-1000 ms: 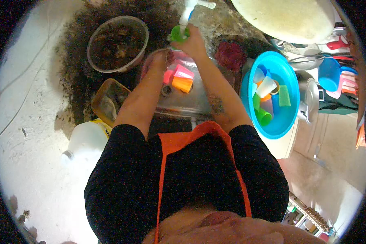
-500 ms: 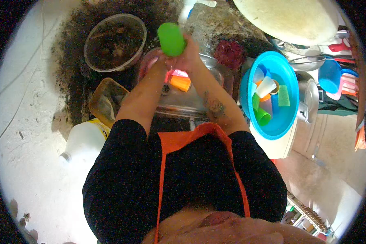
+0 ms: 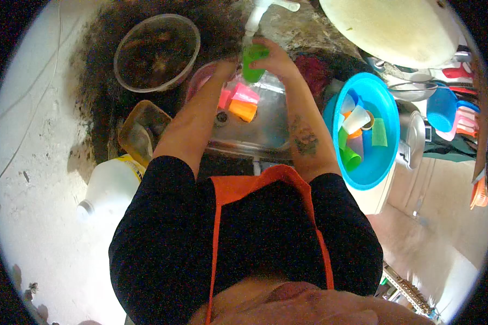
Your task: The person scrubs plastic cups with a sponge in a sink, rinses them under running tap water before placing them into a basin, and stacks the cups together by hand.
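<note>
My right hand (image 3: 275, 58) grips a green plastic cup (image 3: 253, 67) under the white faucet (image 3: 256, 20), at the back of the metal sink (image 3: 271, 116). My left hand (image 3: 228, 69) is just left of the cup, over a pinkish tub (image 3: 196, 84) at the sink's left side; its fingers are in shadow and blurred. Below the hands, pink cups (image 3: 245, 93) and an orange cup (image 3: 243, 110) lie in the sink near the drain.
A blue basin (image 3: 385, 157) with several colourful cups stands to the right. At the left are a round clear-rimmed bowl (image 3: 126, 81), a brownish rectangular container (image 3: 133, 125) and a white jug (image 3: 111, 187). Pans and utensils (image 3: 417, 89) crowd the far right.
The green cup has moved right and slightly down, to under the faucet. Both hands were together at the cup; now the left is apart from it and only the right holds it.
</note>
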